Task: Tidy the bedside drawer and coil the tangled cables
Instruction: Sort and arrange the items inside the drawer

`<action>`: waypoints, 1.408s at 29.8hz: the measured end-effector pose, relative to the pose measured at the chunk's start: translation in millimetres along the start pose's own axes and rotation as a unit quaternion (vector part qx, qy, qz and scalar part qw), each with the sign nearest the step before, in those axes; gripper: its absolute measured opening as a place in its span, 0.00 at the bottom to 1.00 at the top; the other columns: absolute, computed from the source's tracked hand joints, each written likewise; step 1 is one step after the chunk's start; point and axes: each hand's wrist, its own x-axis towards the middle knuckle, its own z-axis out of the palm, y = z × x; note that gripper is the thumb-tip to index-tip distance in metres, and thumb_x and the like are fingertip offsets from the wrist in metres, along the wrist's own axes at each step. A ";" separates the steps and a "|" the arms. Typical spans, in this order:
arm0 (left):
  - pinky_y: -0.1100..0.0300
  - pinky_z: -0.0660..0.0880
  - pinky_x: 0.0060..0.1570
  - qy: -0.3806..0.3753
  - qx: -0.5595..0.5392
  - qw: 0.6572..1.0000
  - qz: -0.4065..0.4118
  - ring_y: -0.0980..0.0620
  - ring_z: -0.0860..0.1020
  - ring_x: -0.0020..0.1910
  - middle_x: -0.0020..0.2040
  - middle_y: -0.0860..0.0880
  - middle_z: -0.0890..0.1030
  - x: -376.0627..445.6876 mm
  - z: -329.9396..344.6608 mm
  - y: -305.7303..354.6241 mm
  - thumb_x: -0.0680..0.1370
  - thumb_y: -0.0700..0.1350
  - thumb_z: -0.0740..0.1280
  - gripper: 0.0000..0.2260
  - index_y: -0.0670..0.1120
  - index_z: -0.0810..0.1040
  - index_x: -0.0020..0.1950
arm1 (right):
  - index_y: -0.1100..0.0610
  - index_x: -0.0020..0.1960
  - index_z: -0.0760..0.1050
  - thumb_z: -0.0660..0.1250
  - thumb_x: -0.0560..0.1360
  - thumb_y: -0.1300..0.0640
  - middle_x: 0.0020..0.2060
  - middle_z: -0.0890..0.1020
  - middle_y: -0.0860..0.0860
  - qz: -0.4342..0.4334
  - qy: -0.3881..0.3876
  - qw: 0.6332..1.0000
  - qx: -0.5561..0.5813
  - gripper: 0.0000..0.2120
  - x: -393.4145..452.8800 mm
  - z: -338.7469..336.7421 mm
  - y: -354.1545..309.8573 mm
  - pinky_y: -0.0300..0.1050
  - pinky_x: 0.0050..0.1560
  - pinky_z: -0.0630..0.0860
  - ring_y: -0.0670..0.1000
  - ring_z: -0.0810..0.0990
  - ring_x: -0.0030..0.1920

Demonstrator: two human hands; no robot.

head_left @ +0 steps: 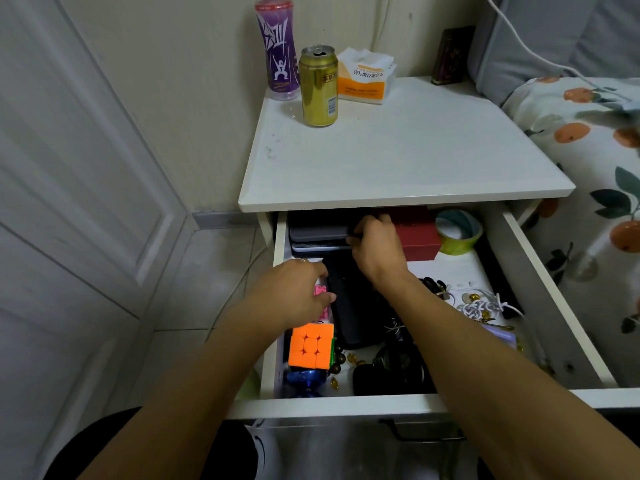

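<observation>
Two hands in one open bedside drawer

Two hands, both inside the pulled-out drawer (pixel 550 268) of a white nightstand.

Right hand (pixel 375 247): one. Reaches to the far left of the drawer; its grip is closed, fingers curled onto the right end of the stack of flat dark cases (pixel 320 235). Exact count of cases in the stack cannot be told.

Left hand (pixel 296 294): one. Lies at the left side of the drawer, fingers bent round the near-left edge of one long black case (pixel 349 306); one pink item (pixel 320 292) shows just beneath it. Whether the grip has closed on either cannot be told.

Drawer contents, further: one red box (pixel 417 233) at the far middle; one roll of green tape (pixel 457 232) to its right; one puzzle cube (pixel 311 346), orange face up, near left; one blue object (pixel 306 381) just near of the cube; one tangle of white cable (pixel 485 304) at the right, mixed with small trinkets; dark cables (pixel 398 358) near centre, partly hidden by the right forearm, count not clear.

Counter (pixel 398 150) top, far edge: one purple bottle (pixel 278 50), one gold can (pixel 318 86) standing open, one tissue pack (pixel 365 76), one dark box (pixel 452 55).
</observation>
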 end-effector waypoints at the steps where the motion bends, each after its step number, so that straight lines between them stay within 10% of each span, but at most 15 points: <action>1: 0.56 0.71 0.56 -0.002 0.001 1.000 0.001 0.47 0.73 0.65 0.68 0.47 0.75 0.4 -0.2 0.4 0.79 0.58 0.64 0.22 0.51 0.72 0.70 | 0.64 0.54 0.77 0.68 0.77 0.61 0.57 0.73 0.62 0.001 -0.004 1.000 -0.002 0.09 0.3 -0.2 0.2 0.51 0.53 0.75 0.65 0.77 0.51; 15: 0.44 0.59 0.73 0.037 0.005 0.999 0.017 0.49 0.74 0.66 0.63 0.50 0.79 5.5 -0.5 7.6 0.79 0.58 0.64 0.21 0.52 0.73 0.70 | 0.63 0.66 0.67 0.65 0.74 0.66 0.62 0.71 0.62 -0.010 -0.055 0.998 0.004 0.22 -8.8 -18.6 -1.8 0.53 0.58 0.73 0.64 0.74 0.59; 21: 0.52 0.76 0.55 -0.026 -0.091 0.988 0.121 0.52 0.78 0.55 0.58 0.52 0.80 3.6 -8.1 32.1 0.78 0.55 0.67 0.16 0.54 0.77 0.64 | 0.59 0.59 0.77 0.68 0.74 0.62 0.51 0.84 0.55 -0.008 -0.116 0.993 0.030 0.14 -36.9 -68.7 21.1 0.41 0.50 0.78 0.54 0.82 0.53; 31: 0.58 0.77 0.55 -0.053 -0.165 0.968 0.181 0.62 0.79 0.49 0.54 0.56 0.82 13.6 4.3 81.2 0.77 0.53 0.70 0.13 0.55 0.80 0.61 | 0.54 0.62 0.77 0.63 0.77 0.63 0.51 0.83 0.51 0.070 -0.197 0.976 -0.058 0.14 -99.4 -163.8 93.1 0.46 0.54 0.78 0.50 0.81 0.51; 42: 0.47 0.61 0.72 -0.173 0.180 0.933 0.260 0.46 0.58 0.75 0.77 0.47 0.60 73.0 45.2 142.7 0.73 0.50 0.69 0.32 0.58 0.62 0.75 | 0.53 0.67 0.73 0.64 0.76 0.65 0.59 0.80 0.52 0.112 -0.242 0.960 -0.086 0.21 -108.1 -178.8 123.7 0.45 0.53 0.77 0.53 0.78 0.57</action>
